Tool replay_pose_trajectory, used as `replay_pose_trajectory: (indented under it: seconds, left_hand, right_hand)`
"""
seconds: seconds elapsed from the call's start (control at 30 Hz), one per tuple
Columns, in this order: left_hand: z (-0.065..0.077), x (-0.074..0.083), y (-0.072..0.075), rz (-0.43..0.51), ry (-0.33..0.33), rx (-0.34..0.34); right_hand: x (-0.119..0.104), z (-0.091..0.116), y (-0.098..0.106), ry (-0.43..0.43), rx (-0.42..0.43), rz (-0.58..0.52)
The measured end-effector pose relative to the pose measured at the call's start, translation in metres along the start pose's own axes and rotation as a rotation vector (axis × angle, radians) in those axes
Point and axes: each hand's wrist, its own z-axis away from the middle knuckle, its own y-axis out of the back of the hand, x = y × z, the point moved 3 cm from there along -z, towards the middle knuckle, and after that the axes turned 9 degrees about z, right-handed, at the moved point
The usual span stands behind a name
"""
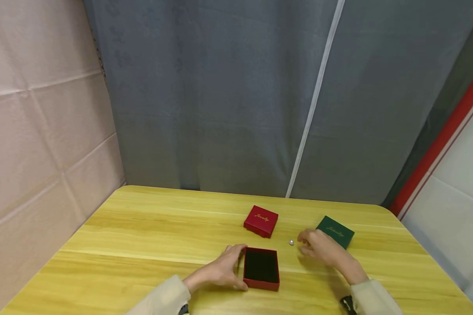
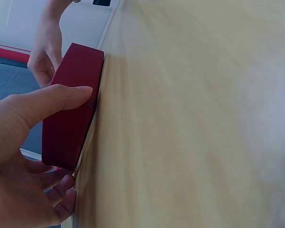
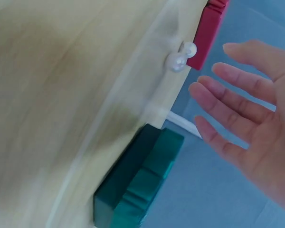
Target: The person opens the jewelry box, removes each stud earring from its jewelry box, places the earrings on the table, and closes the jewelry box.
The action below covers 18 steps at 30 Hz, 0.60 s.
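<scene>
A red jewelry box base [image 1: 261, 285], with a black pad inside, lies on the table with its open side up. My left hand [image 1: 224, 267] holds it from the left, thumb at the near corner and fingers at the far one. The left wrist view shows that thumb [image 2: 71, 96] across the base's red side. Two white pearls [image 3: 181, 56] sit side by side on the wood. Close to their right, my right hand [image 1: 319, 247] hovers over the table with loosely bent fingers and nothing in them. It partly covers a green jewelry box [image 1: 337, 232].
A red lid [image 1: 261, 221] with gold lettering lies behind the base, left of the pearls. The table [image 1: 142, 249] ends at a grey curtain [image 1: 220, 109]. Pale covered walls stand at left and right.
</scene>
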Motion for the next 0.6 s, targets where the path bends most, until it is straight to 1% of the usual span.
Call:
replay_pose_trajectory:
  seconds: [0.2, 0.37, 0.5, 0.6]
  left_hand:
    - [0.001, 0.001, 0.0, -0.003, 0.001, 0.002]
    - [0.0, 0.002, 0.0, -0.007, 0.0, 0.004]
    - [0.0, 0.002, 0.0, -0.003, 0.0, 0.0]
    - [0.0, 0.001, 0.0, -0.002, -0.001, 0.001]
  right_hand:
    - [-0.011, -0.008, 0.002, 0.016, 0.016, -0.007]
    - [-0.02, -0.015, 0.002, 0.058, 0.045, -0.01]
    - [-0.027, -0.021, 0.002, 0.086, 0.065, 0.002]
    - [-0.032, -0.026, 0.002, 0.086, 0.069, 0.018]
